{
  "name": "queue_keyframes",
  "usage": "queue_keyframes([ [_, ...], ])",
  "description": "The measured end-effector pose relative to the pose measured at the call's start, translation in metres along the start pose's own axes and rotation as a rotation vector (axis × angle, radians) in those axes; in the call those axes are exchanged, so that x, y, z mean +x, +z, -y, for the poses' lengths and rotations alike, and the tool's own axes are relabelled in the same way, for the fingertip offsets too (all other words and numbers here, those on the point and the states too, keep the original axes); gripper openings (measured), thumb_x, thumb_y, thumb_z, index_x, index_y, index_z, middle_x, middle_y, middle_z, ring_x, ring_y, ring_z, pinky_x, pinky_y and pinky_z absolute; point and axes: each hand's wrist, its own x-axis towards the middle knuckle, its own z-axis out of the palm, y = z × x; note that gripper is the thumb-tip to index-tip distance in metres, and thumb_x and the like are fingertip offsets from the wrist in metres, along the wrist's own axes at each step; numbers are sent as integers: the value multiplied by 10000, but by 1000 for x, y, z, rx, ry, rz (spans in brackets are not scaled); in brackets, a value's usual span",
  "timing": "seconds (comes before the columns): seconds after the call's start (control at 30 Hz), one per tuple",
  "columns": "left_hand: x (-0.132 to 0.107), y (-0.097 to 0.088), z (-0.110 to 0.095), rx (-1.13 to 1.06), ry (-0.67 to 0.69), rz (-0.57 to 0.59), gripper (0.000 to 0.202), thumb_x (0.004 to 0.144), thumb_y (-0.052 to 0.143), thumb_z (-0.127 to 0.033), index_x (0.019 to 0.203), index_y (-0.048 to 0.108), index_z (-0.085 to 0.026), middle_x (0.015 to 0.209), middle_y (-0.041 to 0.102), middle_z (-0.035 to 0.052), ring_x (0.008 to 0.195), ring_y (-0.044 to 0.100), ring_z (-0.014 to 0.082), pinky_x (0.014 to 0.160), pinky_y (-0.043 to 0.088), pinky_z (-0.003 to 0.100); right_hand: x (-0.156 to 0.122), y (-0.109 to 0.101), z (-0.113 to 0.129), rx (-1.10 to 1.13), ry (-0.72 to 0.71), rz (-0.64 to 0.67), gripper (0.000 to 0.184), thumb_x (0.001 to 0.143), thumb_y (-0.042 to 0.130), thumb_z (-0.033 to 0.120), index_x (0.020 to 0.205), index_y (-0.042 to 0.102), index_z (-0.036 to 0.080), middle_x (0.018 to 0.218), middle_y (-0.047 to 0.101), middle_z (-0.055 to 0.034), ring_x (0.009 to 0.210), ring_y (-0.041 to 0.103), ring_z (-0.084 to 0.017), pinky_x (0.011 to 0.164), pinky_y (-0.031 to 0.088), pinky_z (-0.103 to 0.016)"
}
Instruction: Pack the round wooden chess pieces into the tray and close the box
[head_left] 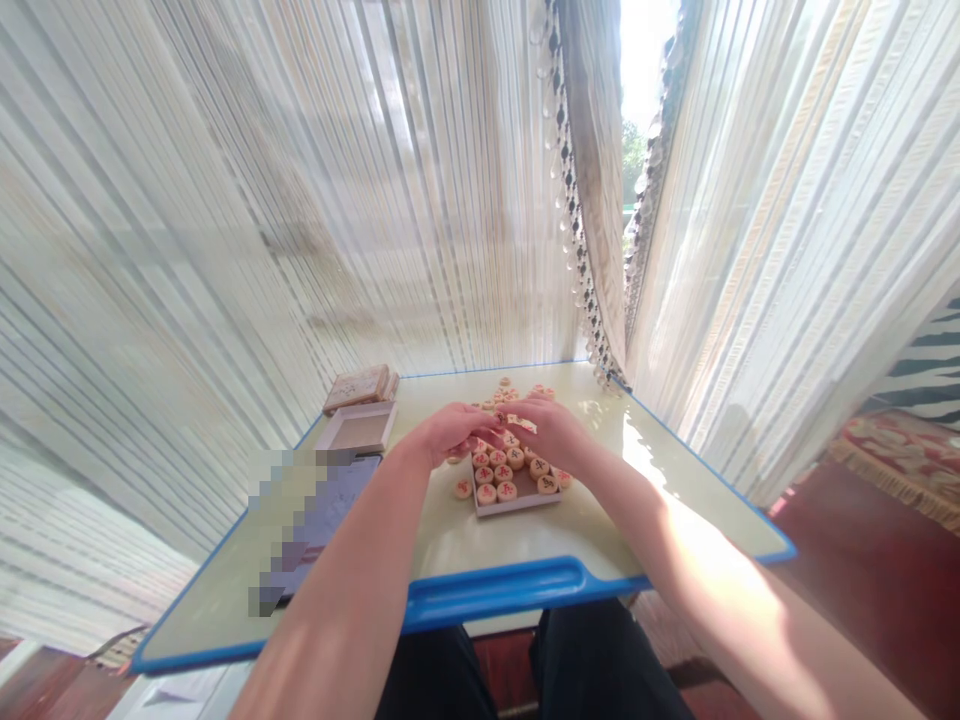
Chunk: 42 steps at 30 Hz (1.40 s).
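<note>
Round wooden chess pieces with red and black characters [496, 478] lie in a shallow grey box [517, 502] on a pale table with a blue rim [495, 590]. My left hand [450, 432] and my right hand [553, 430] meet just above the far side of the box, fingers curled together around several pieces. More loose pieces [517, 390] lie on the table beyond my hands, and one piece [463, 489] sits just left of the box.
An empty box lid [358, 428] and a folded patterned board [361, 386] lie at the far left of the table. A dark sheet [330, 515] lies to the left. Sheer striped curtains surround the table; a red rug [892, 450] is at right.
</note>
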Motion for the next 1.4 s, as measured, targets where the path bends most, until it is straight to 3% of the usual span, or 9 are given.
queue_keyframes([
  [0.3,-9,1,-6,261,44,12,397,661,632,-466,875,701,-139,803,697,80,435,327,46,409,218,218,0,-7,-1,13,72,2,214,781,619,329,954,669,213,955,669,-59,943,571,-209,863,430,-364],
  [0.37,-10,-7,-4,455,40,-136,321,698,592,-413,862,708,-162,776,698,53,474,418,78,444,300,227,0,-18,2,49,160,54,190,749,640,318,904,671,212,915,648,-46,883,571,-187,808,443,-332],
  [0.47,-11,-17,3,828,201,-605,215,726,533,-248,814,709,-162,823,699,58,748,585,168,640,422,256,-7,-34,9,111,235,169,180,715,651,294,876,669,214,885,610,-26,797,560,-149,722,444,-276],
  [0.53,-14,-16,10,906,244,-738,258,762,489,-220,896,700,-155,919,701,80,864,604,203,751,445,291,-17,-36,15,104,221,190,182,714,644,278,881,669,212,878,593,-23,792,552,-143,732,436,-272],
  [0.63,-19,-2,23,885,346,-719,292,824,451,-273,961,683,-161,954,701,73,882,614,199,827,457,313,-32,-28,21,61,176,164,174,738,616,257,893,674,202,867,573,-31,807,551,-148,774,427,-285],
  [0.73,-21,19,34,949,570,-672,293,845,465,-308,977,669,-146,1013,685,74,1002,570,216,936,417,346,-39,-16,21,68,135,154,180,748,608,245,912,674,210,876,574,-34,842,550,-156,788,423,-283],
  [0.8,-18,28,40,952,626,-716,289,867,438,-294,963,665,-143,993,684,75,984,570,210,931,422,347,-40,-13,20,59,123,173,160,739,623,257,881,680,212,865,576,-35,861,547,-165,792,422,-286],
  [1.03,-4,19,51,928,572,-947,289,881,416,-296,880,662,-145,912,686,87,905,578,226,872,444,370,-40,-16,22,24,160,293,153,740,631,300,850,694,213,837,604,-34,806,552,-159,725,414,-265],
  [1.4,4,7,49,918,562,-995,244,857,430,-258,815,647,-156,862,675,85,877,584,219,876,434,386,-29,-18,27,10,271,410,180,682,631,291,823,728,237,831,644,-19,686,550,-130,604,378,-224],
])
